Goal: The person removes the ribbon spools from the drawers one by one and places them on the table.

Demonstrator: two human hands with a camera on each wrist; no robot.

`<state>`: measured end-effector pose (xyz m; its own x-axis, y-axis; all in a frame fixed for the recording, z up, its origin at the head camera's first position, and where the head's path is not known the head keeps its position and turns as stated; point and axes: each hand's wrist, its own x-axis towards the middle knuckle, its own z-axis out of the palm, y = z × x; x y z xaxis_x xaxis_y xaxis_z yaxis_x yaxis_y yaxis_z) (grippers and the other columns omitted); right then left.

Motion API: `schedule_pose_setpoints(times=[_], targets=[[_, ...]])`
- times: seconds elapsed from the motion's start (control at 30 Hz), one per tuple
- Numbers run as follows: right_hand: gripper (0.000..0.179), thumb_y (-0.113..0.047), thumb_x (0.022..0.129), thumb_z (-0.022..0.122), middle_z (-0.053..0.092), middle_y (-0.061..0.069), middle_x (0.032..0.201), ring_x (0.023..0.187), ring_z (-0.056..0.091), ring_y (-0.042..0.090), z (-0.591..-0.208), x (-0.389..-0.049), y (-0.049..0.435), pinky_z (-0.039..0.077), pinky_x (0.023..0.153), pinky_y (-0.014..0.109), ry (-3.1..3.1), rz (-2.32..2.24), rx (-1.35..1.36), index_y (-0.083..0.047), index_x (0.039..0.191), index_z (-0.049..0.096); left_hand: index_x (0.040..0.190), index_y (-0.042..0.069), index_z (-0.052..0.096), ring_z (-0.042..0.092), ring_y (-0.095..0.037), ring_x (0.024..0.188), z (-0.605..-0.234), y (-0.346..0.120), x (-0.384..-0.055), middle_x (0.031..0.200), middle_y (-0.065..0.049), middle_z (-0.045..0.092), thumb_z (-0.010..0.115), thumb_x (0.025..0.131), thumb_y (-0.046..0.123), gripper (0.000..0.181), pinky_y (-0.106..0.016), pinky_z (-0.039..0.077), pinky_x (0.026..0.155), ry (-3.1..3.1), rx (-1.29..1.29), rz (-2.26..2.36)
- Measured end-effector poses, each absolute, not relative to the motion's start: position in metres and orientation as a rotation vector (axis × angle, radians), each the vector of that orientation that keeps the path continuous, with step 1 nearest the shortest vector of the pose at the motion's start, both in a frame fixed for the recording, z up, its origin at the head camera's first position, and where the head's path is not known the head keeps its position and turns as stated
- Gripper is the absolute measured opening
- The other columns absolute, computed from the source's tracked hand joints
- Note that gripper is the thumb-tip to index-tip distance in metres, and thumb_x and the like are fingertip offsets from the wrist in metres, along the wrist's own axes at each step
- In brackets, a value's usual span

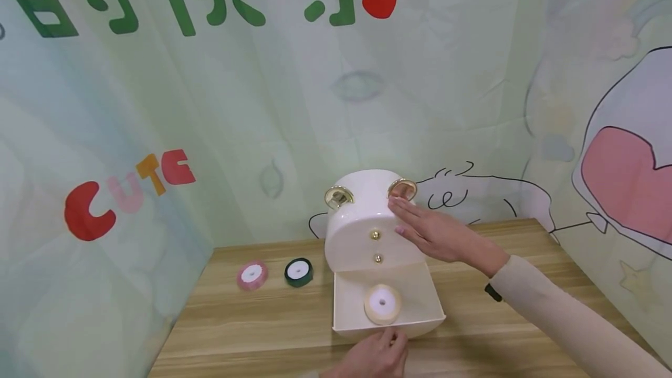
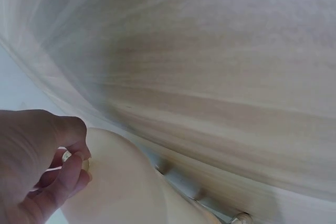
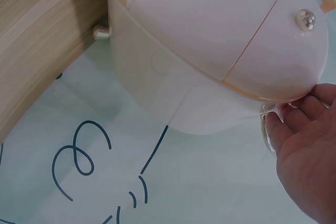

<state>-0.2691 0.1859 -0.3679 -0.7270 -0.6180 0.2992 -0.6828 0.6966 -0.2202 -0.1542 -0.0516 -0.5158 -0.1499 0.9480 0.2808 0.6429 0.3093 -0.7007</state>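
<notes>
A white cabinet (image 1: 349, 232) with two gold ear-shaped rings stands on the table, its lower drawer (image 1: 346, 293) pulled out toward me. Inside the drawer lies a spool of cream ribbon (image 1: 388, 308). At the drawer's front, my left hand (image 1: 374, 356) pinches a gold knob (image 2: 86, 164) between thumb and fingers. My right hand (image 1: 438, 233) rests straight fingers against the cabinet's upper right edge, just below the right gold ear (image 1: 403, 189). In the right wrist view, its fingertips touch the rim beside the front panel.
Left of the cabinet, a pink ribbon spool (image 1: 252, 275) and a dark green ribbon spool (image 1: 298, 272) lie flat on the wooden table (image 1: 236, 325). A printed curtain (image 1: 294, 104) hangs right behind the table and along both sides.
</notes>
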Motion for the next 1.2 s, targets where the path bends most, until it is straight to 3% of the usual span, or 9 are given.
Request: schedule_pose_setpoints(times=[0.17,0.43,0.67,0.9,1.0,1.1,1.2], targets=[[0.06,-0.04,0.112,0.044,0.031,0.008,0.173,0.158,0.036,0.03,-0.367,-0.269,0.186,0.042,0.121,0.054,-2.696,0.469,1.055,-0.013,0.165,0.033,0.092,0.015,0.071,0.054,-0.009,0.075,-0.518,-0.053,-0.156,0.094,0.001,0.061,0.056,0.095,0.03,0.021,-0.017,0.047,0.061,-1.874,-1.388,0.49],[0.061,-0.04,0.112,0.044,0.031,0.009,0.173,0.158,0.036,0.031,-0.369,-0.269,0.187,0.042,0.12,0.054,-2.695,0.46,1.053,-0.013,0.165,0.032,0.088,0.019,0.069,0.056,-0.007,0.077,-0.516,-0.053,-0.156,0.089,0.005,0.061,0.043,0.103,0.022,0.03,-0.018,0.049,0.067,-1.838,-1.339,0.479],[0.06,-0.039,0.112,0.044,0.031,0.009,0.172,0.158,0.036,0.031,-0.368,-0.269,0.186,0.041,0.121,0.054,-2.695,0.472,1.06,-0.012,0.165,0.032,0.088,0.021,0.071,0.062,-0.006,0.078,-0.506,-0.051,-0.151,0.085,0.008,0.064,0.056,0.098,0.034,0.022,-0.017,0.052,0.066,-1.897,-1.32,0.411],[0.061,-0.039,0.112,0.045,0.031,0.009,0.173,0.158,0.036,0.031,-0.369,-0.271,0.186,0.042,0.12,0.054,-2.685,0.488,1.071,-0.012,0.165,0.032,0.079,0.022,0.067,0.055,-0.005,0.066,-0.481,-0.047,-0.153,0.076,0.009,0.057,0.033,0.106,0.009,0.046,-0.016,0.043,0.052,-1.857,-1.176,0.282],[0.061,-0.04,0.112,0.045,0.031,0.008,0.173,0.158,0.036,0.03,-0.369,-0.271,0.186,0.042,0.12,0.053,-2.69,0.492,1.076,-0.012,0.165,0.032,0.079,0.023,0.066,0.058,-0.006,0.07,-0.469,-0.048,-0.154,0.079,0.008,0.059,0.047,0.1,0.011,0.03,-0.017,0.045,0.054,-1.888,-1.146,0.262],[0.061,-0.039,0.112,0.044,0.031,0.007,0.173,0.159,0.035,0.03,-0.37,-0.271,0.186,0.042,0.12,0.053,-2.689,0.494,1.074,-0.012,0.165,0.032,0.085,0.022,0.068,0.06,-0.008,0.074,-0.459,-0.051,-0.157,0.085,0.008,0.062,0.067,0.087,0.022,0.003,-0.018,0.047,0.057,-1.97,-1.143,0.278],[0.06,-0.039,0.112,0.044,0.03,0.007,0.173,0.159,0.035,0.03,-0.369,-0.271,0.186,0.042,0.12,0.053,-2.696,0.489,1.067,-0.012,0.165,0.032,0.09,0.023,0.071,0.059,-0.008,0.077,-0.447,-0.053,-0.161,0.09,0.008,0.063,0.079,0.08,0.029,0.014,-0.019,0.048,0.06,-2.062,-1.184,0.31]])
